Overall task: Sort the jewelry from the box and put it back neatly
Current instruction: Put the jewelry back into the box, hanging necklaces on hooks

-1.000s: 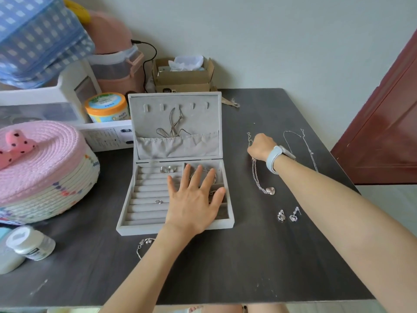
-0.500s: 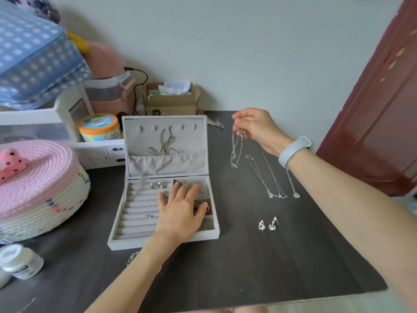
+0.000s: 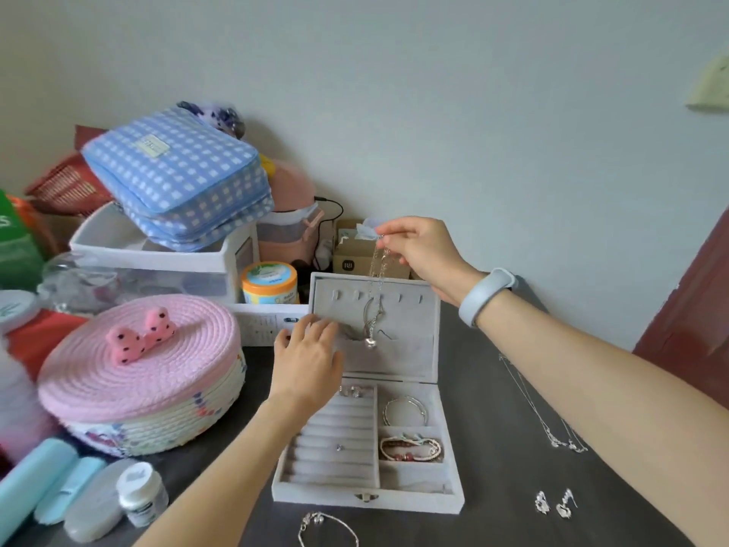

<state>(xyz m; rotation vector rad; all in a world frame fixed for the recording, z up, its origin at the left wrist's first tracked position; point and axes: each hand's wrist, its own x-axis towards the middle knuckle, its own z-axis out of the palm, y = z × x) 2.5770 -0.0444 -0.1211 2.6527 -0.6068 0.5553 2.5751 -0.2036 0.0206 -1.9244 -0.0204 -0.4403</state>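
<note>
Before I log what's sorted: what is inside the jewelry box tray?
In the jewelry box, rings and a stud sit in the ring rolls, a bangle upper right, beaded bracelets below it. The left hand covers the tray's upper left corner.

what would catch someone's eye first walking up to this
The right hand, raised in front of the open jewelry box, dangles a silver necklace before the lid's hooks, while the left hand reaches to the lid's pocket. At left sits a pink woven basket with a bow on top.
</note>
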